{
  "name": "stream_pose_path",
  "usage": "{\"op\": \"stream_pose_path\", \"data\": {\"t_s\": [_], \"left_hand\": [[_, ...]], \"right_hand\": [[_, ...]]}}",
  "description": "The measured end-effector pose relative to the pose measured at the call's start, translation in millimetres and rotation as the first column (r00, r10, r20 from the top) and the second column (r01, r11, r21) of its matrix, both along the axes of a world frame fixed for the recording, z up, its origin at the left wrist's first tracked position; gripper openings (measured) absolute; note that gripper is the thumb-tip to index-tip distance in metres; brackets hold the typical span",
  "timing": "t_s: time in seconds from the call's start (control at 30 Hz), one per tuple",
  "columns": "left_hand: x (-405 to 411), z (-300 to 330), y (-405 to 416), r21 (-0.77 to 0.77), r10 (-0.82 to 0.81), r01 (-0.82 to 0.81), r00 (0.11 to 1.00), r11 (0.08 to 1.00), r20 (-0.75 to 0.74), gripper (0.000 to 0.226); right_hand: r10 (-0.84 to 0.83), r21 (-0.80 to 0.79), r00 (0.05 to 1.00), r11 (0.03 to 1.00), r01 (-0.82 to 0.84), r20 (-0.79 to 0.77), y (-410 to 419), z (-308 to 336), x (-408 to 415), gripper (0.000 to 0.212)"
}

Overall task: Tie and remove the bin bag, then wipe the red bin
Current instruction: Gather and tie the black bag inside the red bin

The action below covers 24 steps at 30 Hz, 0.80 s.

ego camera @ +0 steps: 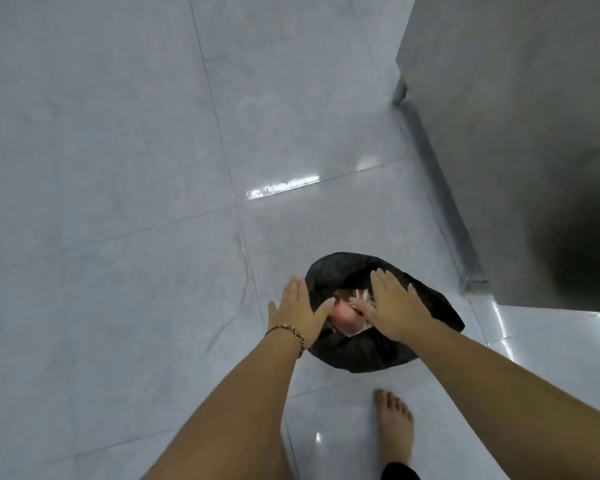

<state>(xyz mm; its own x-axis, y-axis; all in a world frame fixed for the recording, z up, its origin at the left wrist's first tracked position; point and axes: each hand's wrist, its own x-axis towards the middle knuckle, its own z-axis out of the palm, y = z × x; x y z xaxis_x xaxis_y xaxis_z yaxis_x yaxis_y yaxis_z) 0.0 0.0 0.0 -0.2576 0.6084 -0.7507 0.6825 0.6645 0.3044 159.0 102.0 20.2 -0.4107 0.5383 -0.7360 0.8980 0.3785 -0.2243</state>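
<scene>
A black bin bag (361, 351) is folded over the rim of a bin on the floor and hides the bin itself. Pale rubbish (345, 317) shows in the bag's open mouth. My left hand (300, 311), with a gold bracelet at the wrist, hovers flat over the bag's left rim, fingers apart. My right hand (394, 308) is spread over the bag's right half, palm down. Neither hand grips the plastic.
Glossy grey floor tiles (118, 202) stretch to the left and beyond the bin. A grey metal cabinet (520, 133) on short legs stands at the right, close to the bin. My bare foot (395, 427) rests on the floor just below the bin.
</scene>
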Motion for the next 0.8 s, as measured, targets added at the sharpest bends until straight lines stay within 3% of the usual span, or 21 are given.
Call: {"op": "stream_pose_path", "data": {"t_s": [0.2,0.3,0.4,0.47,0.53,0.6,0.7,0.73,0.8], "left_hand": [[-5.8,-78.7,44.8,0.118,0.060,-0.061,0.998,0.991,0.012,0.070],[-17.5,-108.9,81.3,0.223,0.252,-0.258,0.966,0.940,0.055,0.060],[-26.8,-131.0,106.7,0.045,0.495,-0.512,0.846,0.858,0.196,0.058],[-29.3,-135.3,112.5,-0.171,0.470,-0.439,0.845,0.882,0.257,0.043],[-29.6,-134.6,112.6,-0.170,0.419,-0.388,0.878,0.906,0.232,0.033],[-32.1,-132.9,111.0,-0.042,0.420,-0.419,0.891,0.907,0.175,0.028],[-29.5,-108.2,109.7,0.413,0.462,-0.453,0.883,0.791,0.084,0.020],[-25.0,-94.3,110.6,0.518,0.434,-0.410,0.897,0.751,0.082,0.019],[-12.2,-65.7,108.0,0.675,0.332,-0.305,0.939,0.672,0.093,0.019]], "right_hand": [[-0.025,0.128,0.992,0.991,0.041,-0.121,37.4,-68.9,-21.2,0.065],[-0.041,0.214,0.980,0.973,0.084,-0.197,61.6,-96.8,-34.6,0.054],[-0.159,0.139,0.968,0.972,0.187,-0.193,78.7,-120.2,-43.1,0.055],[-0.245,0.028,0.959,0.968,0.251,-0.140,84.3,-131.5,-45.5,0.060],[-0.315,-0.045,0.940,0.949,0.312,-0.127,84.9,-134.9,-45.4,0.062],[-0.355,-0.061,0.923,0.935,0.350,-0.145,84.8,-129.9,-45.2,0.064],[-0.275,-0.043,0.946,0.961,0.272,-0.172,84.4,-107.9,-51.7,0.065],[-0.231,-0.024,0.955,0.973,0.230,-0.188,84.4,-96.7,-56.2,0.060],[-0.160,0.026,0.958,0.985,0.171,-0.238,84.3,-74.7,-64.0,0.031]]}}
